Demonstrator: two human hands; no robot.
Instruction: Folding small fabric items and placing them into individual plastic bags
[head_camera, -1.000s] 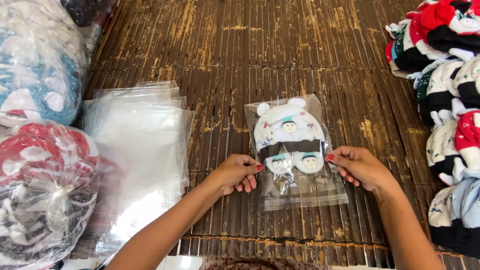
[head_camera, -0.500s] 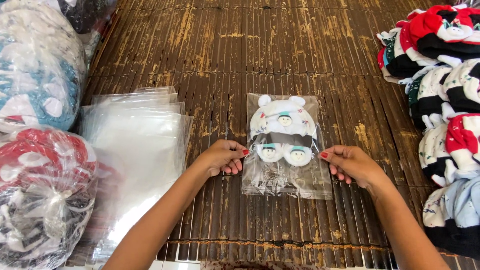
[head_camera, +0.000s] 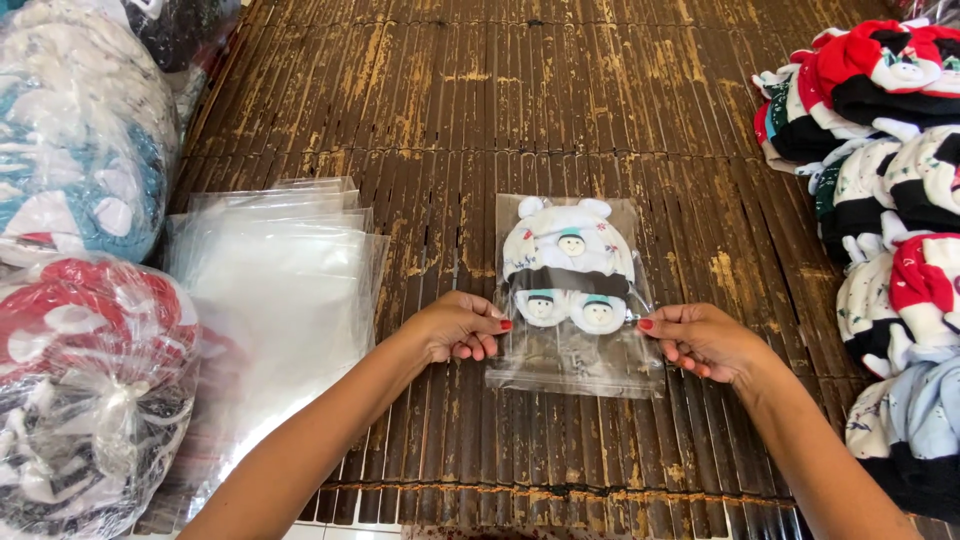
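On the slatted bamboo mat (head_camera: 420, 100), a clear packet (head_camera: 573, 300) lies flat near the middle, and every other place is told from it. Far to its left, two big clear sacks (head_camera: 80, 290) stuffed with knitted goods are seen, one with blue and white things above, one with red and white things below. Just left of the packet, a stack of empty clear bags (head_camera: 270, 270) is spread on the mat. The left hand (head_camera: 455, 325) is pressed to the packet's left edge, with the fingers curled and the thumb and fingertips pinched on the plastic. Inside the packet, a white baby cap with two small ears and a dark band is held, with a pair of small white mitts below it. The right hand (head_camera: 700, 340) is pinched on the packet's right edge in the same way. Well to the right of the packet, piles of folded baby caps (head_camera: 890, 200) in red, white, black and pale blue are stacked.
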